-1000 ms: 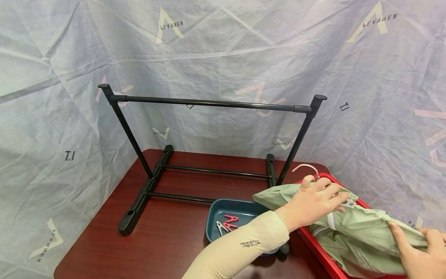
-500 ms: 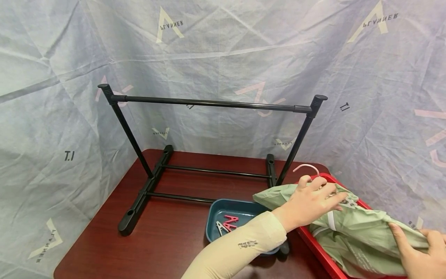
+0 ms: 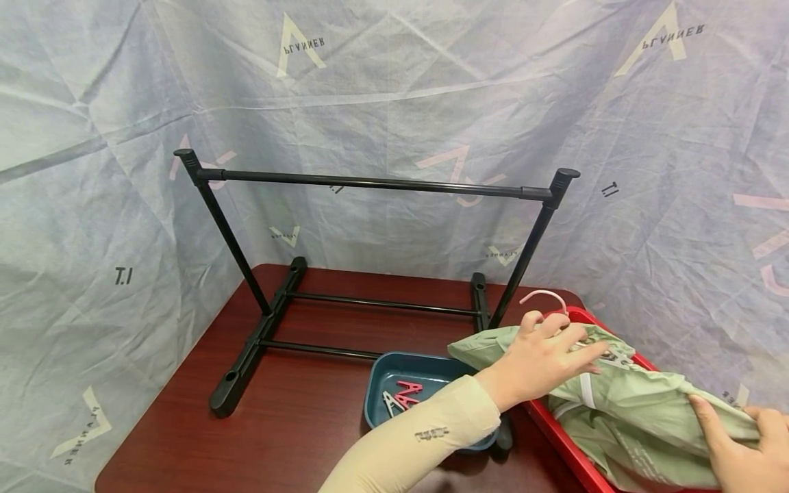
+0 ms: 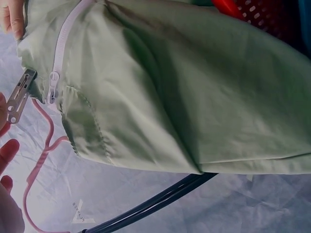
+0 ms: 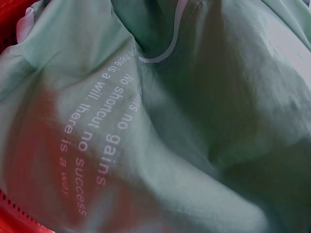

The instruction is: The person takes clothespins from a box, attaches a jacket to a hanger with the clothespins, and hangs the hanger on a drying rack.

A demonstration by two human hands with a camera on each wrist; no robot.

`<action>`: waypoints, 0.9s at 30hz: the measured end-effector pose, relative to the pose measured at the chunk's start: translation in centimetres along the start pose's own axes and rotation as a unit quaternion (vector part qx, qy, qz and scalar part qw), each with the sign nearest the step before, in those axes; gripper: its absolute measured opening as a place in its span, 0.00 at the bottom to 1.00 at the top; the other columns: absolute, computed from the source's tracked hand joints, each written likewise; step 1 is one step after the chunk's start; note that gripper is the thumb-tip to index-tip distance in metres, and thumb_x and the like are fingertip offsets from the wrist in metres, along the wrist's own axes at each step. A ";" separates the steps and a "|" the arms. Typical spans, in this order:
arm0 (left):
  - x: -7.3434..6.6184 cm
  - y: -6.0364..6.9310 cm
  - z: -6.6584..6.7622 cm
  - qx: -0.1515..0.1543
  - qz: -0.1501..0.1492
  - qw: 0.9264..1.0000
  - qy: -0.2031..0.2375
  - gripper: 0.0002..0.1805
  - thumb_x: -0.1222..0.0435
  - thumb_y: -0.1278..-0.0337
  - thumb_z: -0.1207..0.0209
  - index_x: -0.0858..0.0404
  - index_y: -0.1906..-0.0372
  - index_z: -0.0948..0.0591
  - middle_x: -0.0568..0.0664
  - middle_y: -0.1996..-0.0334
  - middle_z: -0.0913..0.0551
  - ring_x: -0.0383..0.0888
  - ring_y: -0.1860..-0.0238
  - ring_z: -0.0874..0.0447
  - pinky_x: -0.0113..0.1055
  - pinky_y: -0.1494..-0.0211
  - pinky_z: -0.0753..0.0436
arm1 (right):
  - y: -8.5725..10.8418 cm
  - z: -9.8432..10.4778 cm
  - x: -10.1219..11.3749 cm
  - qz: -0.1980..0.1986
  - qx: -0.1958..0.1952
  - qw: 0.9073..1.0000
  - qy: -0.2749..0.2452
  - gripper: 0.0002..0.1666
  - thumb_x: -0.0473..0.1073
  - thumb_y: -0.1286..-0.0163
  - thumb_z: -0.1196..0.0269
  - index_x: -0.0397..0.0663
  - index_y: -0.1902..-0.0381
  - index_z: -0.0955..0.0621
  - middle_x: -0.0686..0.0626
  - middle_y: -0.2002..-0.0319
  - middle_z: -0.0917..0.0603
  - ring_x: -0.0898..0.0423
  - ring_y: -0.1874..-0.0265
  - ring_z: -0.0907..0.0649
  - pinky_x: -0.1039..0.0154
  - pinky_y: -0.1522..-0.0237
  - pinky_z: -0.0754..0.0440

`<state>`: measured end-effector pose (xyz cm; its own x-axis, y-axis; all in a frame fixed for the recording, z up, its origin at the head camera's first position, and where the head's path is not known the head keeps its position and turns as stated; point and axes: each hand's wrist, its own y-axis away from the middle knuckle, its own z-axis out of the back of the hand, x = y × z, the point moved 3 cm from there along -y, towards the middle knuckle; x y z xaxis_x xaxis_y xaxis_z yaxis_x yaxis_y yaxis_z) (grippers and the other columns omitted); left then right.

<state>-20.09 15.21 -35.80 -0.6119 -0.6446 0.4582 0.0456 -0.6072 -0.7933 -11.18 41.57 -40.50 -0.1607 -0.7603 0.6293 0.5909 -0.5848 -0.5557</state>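
Left hand (image 3: pixel 539 361) had slid slightly leftward over green garment (image 3: pixel 653 424) since earlier frames; fingers parted, partly bent beside metal clip (image 4: pixel 21 96), hold on it could not be told. Pink hanger (image 3: pixel 544 293) hook crept slightly right. Right hand (image 3: pixel 748 448) unchanged, pinching garment edge. Garment lay across red basket (image 3: pixel 567 445).

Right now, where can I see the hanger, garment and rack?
Hanger (image 4: pixel 36 168): left wrist view, on its pink neck.
Garment (image 3: pixel 650 407): head view, on the middle of its green cloth.
Rack (image 3: pixel 376 183): head view, on its black top bar.
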 end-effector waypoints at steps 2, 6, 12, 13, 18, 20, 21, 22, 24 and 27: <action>0.0 0.1 -0.1 0.003 0.002 1.000 0.005 0.17 0.42 0.28 0.52 0.36 0.47 0.16 0.33 0.58 0.21 0.38 0.53 0.31 0.44 0.47 0.40 | -0.1 0.0 0.0 0.001 0.001 1.000 -0.002 0.25 0.41 0.41 0.27 0.20 0.61 0.21 0.28 0.75 0.25 0.76 0.84 0.42 0.75 0.85 0.44; 0.0 0.4 0.0 0.009 0.003 1.000 0.015 0.17 0.42 0.28 0.52 0.37 0.47 0.16 0.34 0.57 0.21 0.38 0.52 0.31 0.44 0.46 0.39 | -0.2 0.1 0.1 -0.006 0.010 1.000 -0.008 0.24 0.41 0.40 0.28 0.20 0.62 0.22 0.33 0.80 0.26 0.73 0.89 0.41 0.73 0.88 0.43; 0.1 0.7 0.1 0.011 0.004 1.000 0.016 0.18 0.40 0.31 0.51 0.36 0.46 0.17 0.34 0.57 0.21 0.38 0.52 0.31 0.44 0.46 0.39 | -0.2 0.1 0.1 -0.008 0.014 1.000 -0.013 0.23 0.40 0.39 0.28 0.20 0.64 0.23 0.41 0.86 0.29 0.72 0.93 0.41 0.72 0.91 0.43; 0.1 0.7 0.1 0.013 0.005 1.000 0.018 0.18 0.40 0.31 0.51 0.36 0.46 0.17 0.34 0.57 0.21 0.38 0.53 0.32 0.44 0.46 0.40 | -0.2 0.1 0.1 -0.003 0.010 1.000 -0.015 0.23 0.40 0.39 0.28 0.20 0.64 0.23 0.42 0.87 0.29 0.72 0.93 0.41 0.72 0.91 0.43; 0.1 1.1 0.3 0.010 0.008 1.000 0.016 0.18 0.39 0.31 0.51 0.36 0.47 0.16 0.34 0.57 0.21 0.38 0.53 0.32 0.44 0.46 0.40 | -0.1 0.0 -0.1 -0.005 0.008 1.000 -0.022 0.22 0.39 0.40 0.28 0.21 0.65 0.22 0.52 0.89 0.32 0.72 0.94 0.41 0.71 0.91 0.43; 0.2 1.3 0.3 0.010 0.007 1.000 0.013 0.19 0.38 0.32 0.50 0.36 0.47 0.16 0.33 0.58 0.21 0.38 0.53 0.32 0.44 0.46 0.39 | -0.2 -0.1 -0.1 -0.019 0.016 0.999 -0.024 0.23 0.41 0.39 0.28 0.21 0.64 0.22 0.54 0.89 0.33 0.70 0.94 0.40 0.71 0.92 0.42; 0.2 1.4 0.3 0.011 0.006 1.000 0.012 0.19 0.38 0.33 0.50 0.36 0.47 0.16 0.33 0.58 0.21 0.38 0.53 0.31 0.43 0.46 0.39 | -0.2 -0.1 -0.2 -0.024 0.018 0.999 -0.026 0.24 0.41 0.39 0.28 0.21 0.64 0.22 0.54 0.88 0.32 0.70 0.94 0.40 0.71 0.91 0.42; 0.3 1.5 0.3 0.014 0.004 1.000 0.012 0.19 0.37 0.34 0.50 0.36 0.47 0.16 0.33 0.58 0.22 0.37 0.53 0.31 0.43 0.47 0.39 | -0.2 -0.1 -0.3 -0.031 0.022 0.999 -0.028 0.24 0.42 0.39 0.28 0.21 0.63 0.23 0.53 0.88 0.32 0.69 0.94 0.39 0.71 0.91 0.41; 0.3 1.7 0.3 0.018 0.001 1.000 0.013 0.20 0.37 0.34 0.49 0.36 0.47 0.16 0.33 0.58 0.22 0.37 0.52 0.32 0.42 0.47 0.39 | -0.2 -0.1 -0.4 -0.040 0.024 0.998 -0.030 0.24 0.42 0.39 0.28 0.21 0.63 0.23 0.51 0.87 0.31 0.69 0.94 0.39 0.71 0.91 0.41; 0.5 1.8 0.3 0.018 0.003 1.000 0.019 0.19 0.37 0.35 0.48 0.36 0.48 0.16 0.33 0.58 0.22 0.38 0.52 0.31 0.42 0.48 0.39 | -0.2 -0.1 -0.4 -0.046 0.023 0.998 -0.031 0.25 0.42 0.39 0.28 0.22 0.62 0.23 0.51 0.86 0.31 0.69 0.93 0.38 0.71 0.91 0.41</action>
<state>-20.08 13.65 -36.93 -0.6406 -0.6315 0.4369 0.0785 -0.6198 -0.7808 -11.35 41.94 -40.69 -0.1685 -0.6842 0.7095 0.6124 -0.6367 -0.4686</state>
